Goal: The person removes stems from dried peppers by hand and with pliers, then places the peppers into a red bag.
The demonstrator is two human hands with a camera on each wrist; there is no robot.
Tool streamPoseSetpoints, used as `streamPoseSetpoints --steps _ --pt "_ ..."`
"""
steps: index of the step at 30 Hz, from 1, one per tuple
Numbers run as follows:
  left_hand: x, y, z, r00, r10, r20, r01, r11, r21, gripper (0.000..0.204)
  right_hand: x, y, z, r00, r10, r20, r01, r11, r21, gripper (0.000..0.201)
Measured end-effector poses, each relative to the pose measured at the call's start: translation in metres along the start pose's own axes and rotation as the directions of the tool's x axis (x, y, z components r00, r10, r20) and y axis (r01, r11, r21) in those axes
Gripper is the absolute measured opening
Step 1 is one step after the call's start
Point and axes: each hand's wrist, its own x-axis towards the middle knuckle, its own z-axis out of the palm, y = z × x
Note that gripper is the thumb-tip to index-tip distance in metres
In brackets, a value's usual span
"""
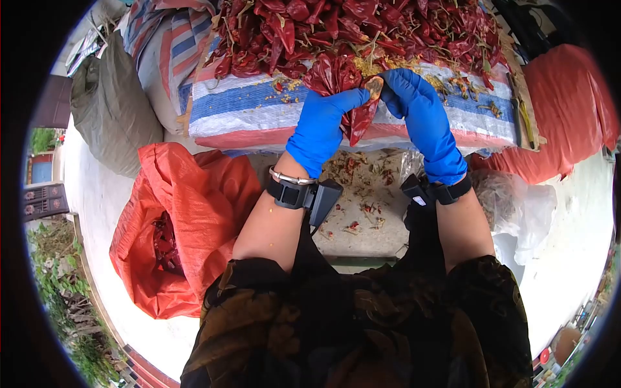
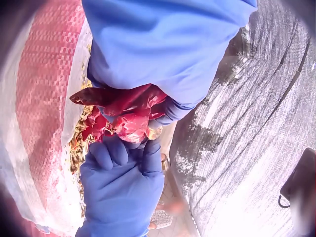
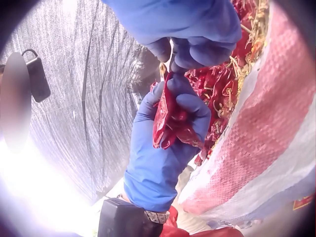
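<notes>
Dried red chillies point(image 1: 326, 72) sit bunched in our left hand point(image 1: 321, 129), just over the near edge of a striped woven sheet point(image 1: 252, 116). We grip them with curled fingers, the thumb lying across the bunch, and one chilli point(image 1: 362, 123) points downward below it. Our right hand point(image 1: 424, 123) is closed at the fingertips: we pinch the pale stem end point(image 3: 163, 70) of a chilli that sticks up from the bunch. The two hands are close together, both in blue gloves.

Just beyond our hands, a wide pile of red chillies point(image 1: 291, 29) covers the far part of the sheet, with yellow seeds point(image 1: 369, 66) scattered along its near side. The sheet's stripes run blue, white and red. Below its near edge, between our forearms, bits of stem and red scraps point(image 1: 352, 225) lie on the pale ground.

To our left we have an open red sack point(image 1: 200, 207) with dark red pieces inside, and beyond it a grey-green sack point(image 1: 113, 107). On our right, a full red bag point(image 1: 566, 116) stands beside the sheet, near a clear plastic bag point(image 1: 527, 207). We wear a black device point(image 1: 325, 202) on the left wrist, next to a bracelet point(image 1: 291, 177).
</notes>
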Motion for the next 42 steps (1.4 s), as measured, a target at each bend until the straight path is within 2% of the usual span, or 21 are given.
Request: streamPoseSetpoints --steps 2,4,5,6,9,12,14,16,18,20,22,26,28,30,31,33,34,36,38,40,42 --pt "0.0 0.002 0.001 0.999 -0.012 0.031 0.013 0.999 -0.037 0.032 0.001 0.0 -0.002 1.0 -0.006 -0.003 0.006 1.0 -0.003 0.019" --pt "-0.001 0.001 -0.007 0.994 0.089 0.06 -0.097 0.984 0.151 0.032 0.003 0.005 -0.007 0.999 -0.004 -0.038 0.001 0.997 -0.078 0.02" --pt "0.0 0.002 -0.007 0.999 0.044 -0.015 -0.044 0.999 0.031 0.03 0.003 0.006 -0.007 0.998 -0.03 -0.06 0.022 0.991 -0.134 0.019" --pt "0.0 0.004 -0.009 0.978 0.208 0.004 -0.207 0.972 0.114 0.03 0.006 0.014 -0.013 0.996 -0.053 -0.073 0.04 0.985 -0.166 0.019" --pt "-0.007 0.015 -0.018 0.95 0.304 -0.069 -0.27 0.913 0.304 0.016 0.013 0.027 -0.027 0.995 -0.071 -0.068 0.051 0.964 -0.261 0.021" --pt "-0.02 0.038 -0.023 0.924 0.27 -0.269 -0.237 0.96 0.148 0.015 0.016 0.032 -0.037 0.994 -0.097 -0.058 0.072 0.936 -0.345 0.022" --pt "-0.035 0.058 -0.029 0.895 0.382 -0.229 -0.278 0.881 0.384 0.016 0.021 0.036 -0.046 0.994 -0.109 -0.033 0.088 0.922 -0.378 0.023" --pt "-0.066 0.083 -0.041 0.832 0.513 -0.209 -0.291 0.726 0.623 0.014 0.021 0.04 -0.051 0.993 -0.114 -0.024 0.095 0.909 -0.407 0.024" --pt "-0.099 0.11 -0.056 0.753 0.628 -0.198 -0.421 0.69 0.589 0.015 0.018 0.044 -0.057 0.991 -0.134 -0.028 0.11 0.898 -0.426 0.025" --pt "-0.149 0.15 -0.069 0.732 0.472 -0.492 -0.014 0.731 0.682 0.029 0.014 0.044 -0.063 0.992 -0.122 -0.033 0.097 0.903 -0.418 0.025" --pt "-0.183 0.169 -0.088 0.579 0.759 -0.297 -0.31 0.542 0.781 0.017 0.014 0.043 -0.07 0.979 -0.204 0.029 0.194 0.862 -0.468 0.025" --pt "-0.254 0.195 -0.179 0.418 0.859 -0.295 0.368 0.137 0.92 0.062 0.016 0.049 -0.079 0.957 -0.275 0.086 0.277 0.791 -0.546 0.022" --pt "-0.283 0.188 -0.196 0.449 0.724 -0.524 0.672 0.113 0.732 0.078 0.016 0.056 -0.079 0.965 -0.257 0.056 0.255 0.857 -0.448 0.021" --pt "-0.297 0.181 -0.194 0.44 0.601 -0.667 0.857 -0.057 0.513 0.09 0.012 0.053 -0.082 0.969 -0.218 0.114 0.243 0.775 -0.583 0.019" --pt "-0.297 0.18 -0.189 0.443 0.608 -0.659 0.853 -0.059 0.518 0.09 0.011 0.051 -0.081 0.968 -0.227 0.11 0.248 0.776 -0.58 0.019" --pt "-0.29 0.18 -0.17 0.591 0.611 -0.526 0.755 -0.19 0.627 0.092 0.004 0.049 -0.078 0.925 -0.317 0.21 0.377 0.695 -0.612 0.017" --pt "-0.282 0.181 -0.154 0.602 0.603 -0.524 0.747 -0.192 0.637 0.092 -0.002 0.043 -0.072 0.928 -0.316 0.199 0.369 0.691 -0.622 0.017" --pt "-0.251 0.179 -0.118 0.695 0.688 -0.21 0.45 -0.189 0.873 0.086 -0.016 0.031 -0.07 0.894 -0.362 0.262 0.435 0.567 -0.699 0.015" --pt "-0.219 0.171 -0.079 0.712 0.699 -0.057 0.214 -0.14 0.967 0.081 -0.015 0.028 -0.072 0.915 -0.328 0.234 0.394 0.61 -0.688 0.015" --pt "-0.191 0.162 -0.034 0.766 0.642 -0.019 0.119 -0.113 0.986 0.078 -0.014 0.035 -0.078 0.926 -0.323 0.197 0.364 0.625 -0.69 0.016" --pt "-0.158 0.142 -0.02 0.749 0.645 0.153 -0.102 -0.116 0.988 0.073 -0.012 0.035 -0.08 0.92 -0.338 0.196 0.376 0.626 -0.683 0.016"
